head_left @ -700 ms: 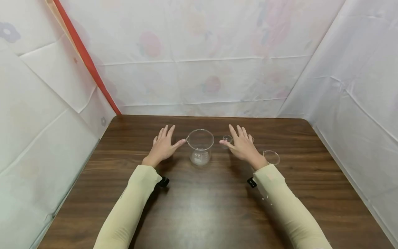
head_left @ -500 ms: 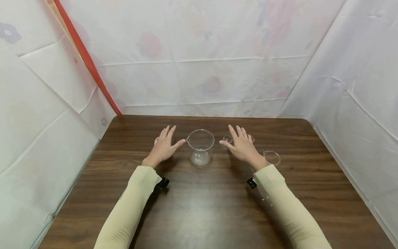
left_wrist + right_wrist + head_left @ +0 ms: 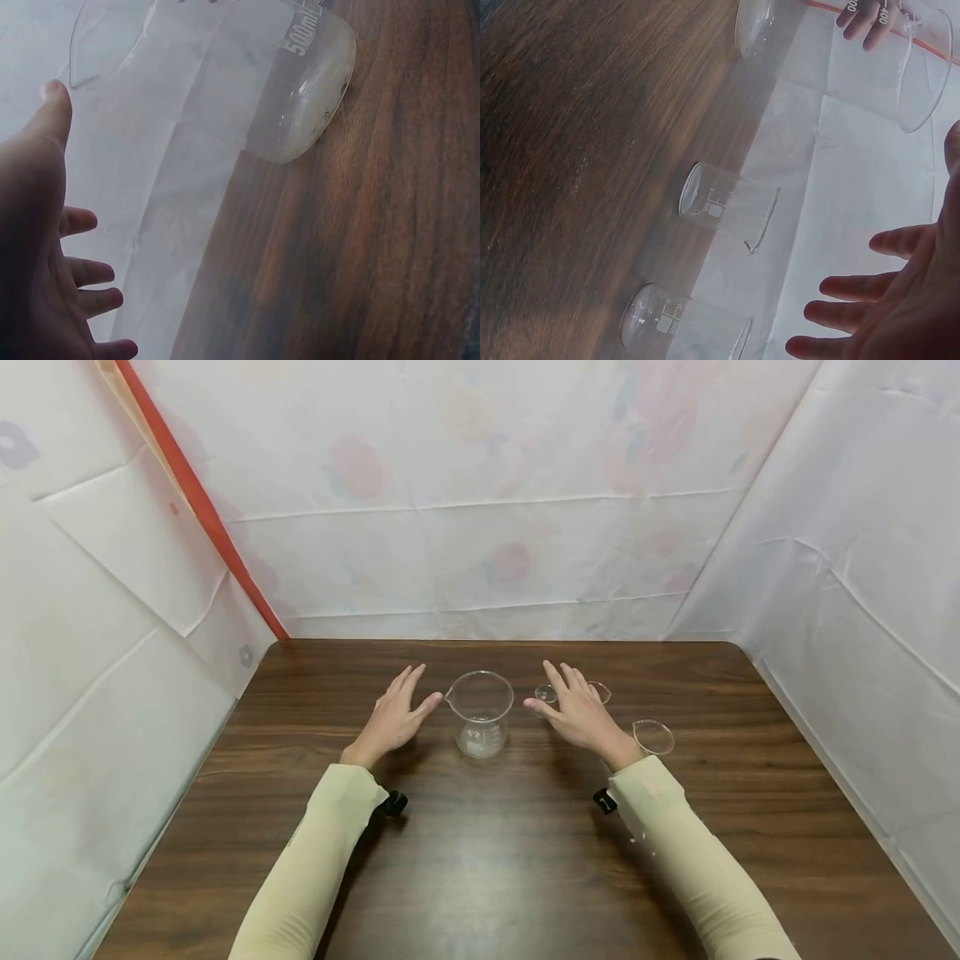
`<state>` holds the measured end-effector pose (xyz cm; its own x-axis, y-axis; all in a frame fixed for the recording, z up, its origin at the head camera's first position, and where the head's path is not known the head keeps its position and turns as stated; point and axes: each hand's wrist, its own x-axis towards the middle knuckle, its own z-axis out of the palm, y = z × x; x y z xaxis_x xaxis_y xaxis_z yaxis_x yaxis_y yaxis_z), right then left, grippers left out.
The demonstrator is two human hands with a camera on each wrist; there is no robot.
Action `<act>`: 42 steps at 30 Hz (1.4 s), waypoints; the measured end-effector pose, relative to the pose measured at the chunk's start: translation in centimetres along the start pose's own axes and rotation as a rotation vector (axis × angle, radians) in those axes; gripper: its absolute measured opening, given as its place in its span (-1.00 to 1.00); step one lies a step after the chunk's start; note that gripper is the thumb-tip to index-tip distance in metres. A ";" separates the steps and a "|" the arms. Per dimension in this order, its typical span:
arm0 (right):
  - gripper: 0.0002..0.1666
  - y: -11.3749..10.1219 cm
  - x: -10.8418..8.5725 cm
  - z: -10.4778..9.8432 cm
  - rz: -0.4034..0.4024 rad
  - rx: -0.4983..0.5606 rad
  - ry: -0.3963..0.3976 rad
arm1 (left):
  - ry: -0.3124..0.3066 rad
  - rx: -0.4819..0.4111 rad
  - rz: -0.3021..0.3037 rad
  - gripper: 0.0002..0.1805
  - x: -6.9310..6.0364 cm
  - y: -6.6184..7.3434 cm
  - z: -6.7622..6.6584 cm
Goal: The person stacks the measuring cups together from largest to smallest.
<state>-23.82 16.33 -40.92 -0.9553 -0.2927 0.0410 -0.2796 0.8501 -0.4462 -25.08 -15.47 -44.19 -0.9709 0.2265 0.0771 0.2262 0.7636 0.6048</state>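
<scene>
A large clear glass beaker (image 3: 482, 739), upright on the table, stands between the two hands; in the left wrist view its wall carries a 500ml mark. My left hand (image 3: 390, 718) is held to its left with fingers spread, the thumb tip close to the pouring spout. On the other side my right hand (image 3: 583, 717) is also spread, holding nothing, its thumb pointing toward the beaker. Beyond and partly behind the right hand are two small beakers, one (image 3: 727, 202) fully seen in the right wrist view and another (image 3: 694, 322) lower down there.
A further glass beaker (image 3: 653, 737) stands by the right wrist, partly hidden by the sleeve. The dark wood table (image 3: 480, 877) meets white printed cloth (image 3: 480, 552) at its back and sides. A red strip (image 3: 202, 502) runs down the left corner.
The head view has turned a little, shifting the scene slightly. Both hands keep almost the same pose, and the beakers stay in place.
</scene>
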 end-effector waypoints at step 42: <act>0.01 -0.5 0.0 0.9 -0.166 0.176 -0.030 | -0.029 -0.118 0.128 -0.04 0.0 1.6 1.3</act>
<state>-23.64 15.51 -41.55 -0.8935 -0.4375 0.1015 -0.4093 0.7003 -0.5849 -24.65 -13.47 -44.23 -0.9316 0.3365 0.1376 0.3357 0.6511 0.6807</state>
